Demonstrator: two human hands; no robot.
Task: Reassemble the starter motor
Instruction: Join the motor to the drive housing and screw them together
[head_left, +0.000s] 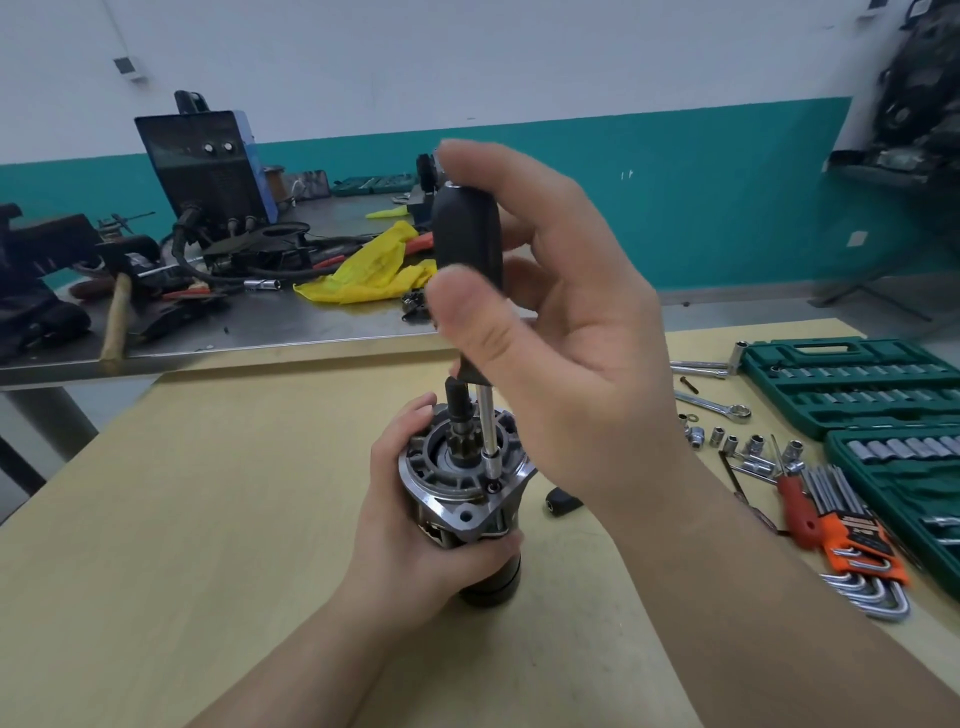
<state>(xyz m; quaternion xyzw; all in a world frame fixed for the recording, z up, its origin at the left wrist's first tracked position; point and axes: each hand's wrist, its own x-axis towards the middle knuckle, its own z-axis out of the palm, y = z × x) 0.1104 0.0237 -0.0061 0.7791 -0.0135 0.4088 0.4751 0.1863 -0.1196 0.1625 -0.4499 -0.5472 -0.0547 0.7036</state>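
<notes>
While left hand (410, 519) grips motor (462, 488), right hand (545, 322) holds screwdriver (467, 244).

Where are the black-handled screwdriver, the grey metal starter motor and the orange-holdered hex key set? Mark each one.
black-handled screwdriver (467, 234): head view, middle of the black handle.
grey metal starter motor (457, 512): head view, front flange of the housing.
orange-holdered hex key set (852, 540): head view, the orange holder.
</notes>
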